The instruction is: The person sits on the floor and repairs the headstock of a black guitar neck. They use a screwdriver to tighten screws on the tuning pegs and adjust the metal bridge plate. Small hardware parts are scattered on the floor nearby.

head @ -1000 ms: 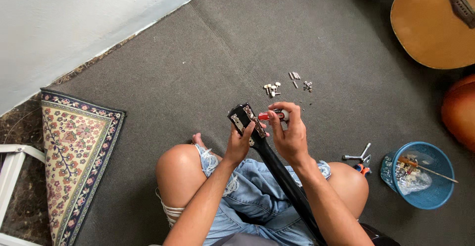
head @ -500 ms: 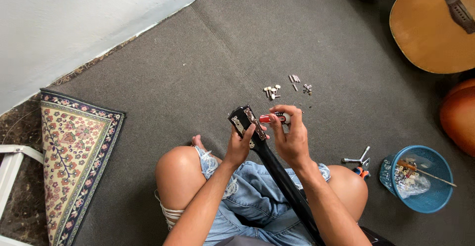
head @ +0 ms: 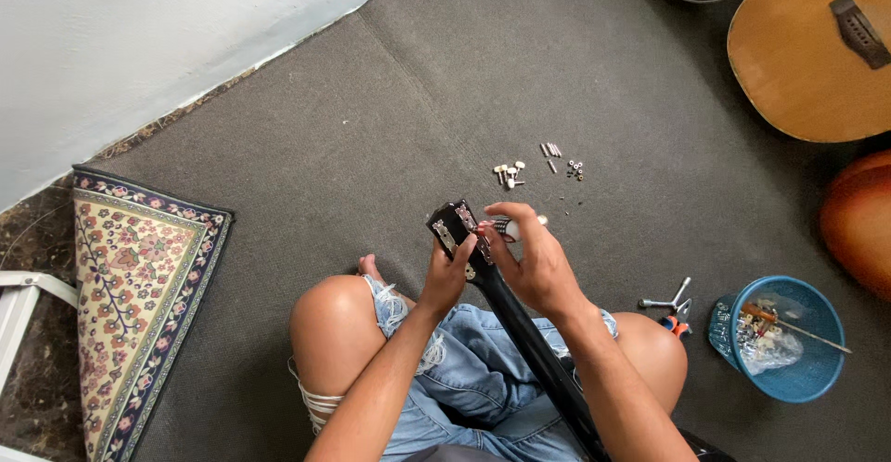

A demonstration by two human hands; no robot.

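I sit on a grey carpet with a black guitar neck (head: 534,346) lying across my lap, its headstock (head: 452,225) pointing away from me. My left hand (head: 447,276) grips the neck just below the headstock. My right hand (head: 531,256) holds a small tool with a white handle (head: 518,227) against the headstock's right side, beside a silver tuner plate. Loose silver tuning pegs and small screws (head: 538,165) lie on the carpet just beyond the headstock.
A blue bowl (head: 780,383) with tools and a plastic bag stands at my right, with pliers and a metal wrench (head: 673,306) beside it. Acoustic guitars (head: 817,53) lie at the upper right. A patterned rug (head: 130,295) lies left, along a white wall.
The view has shifted slightly. My hands stay on the headstock, with the right hand's fingers working the small tool in place.
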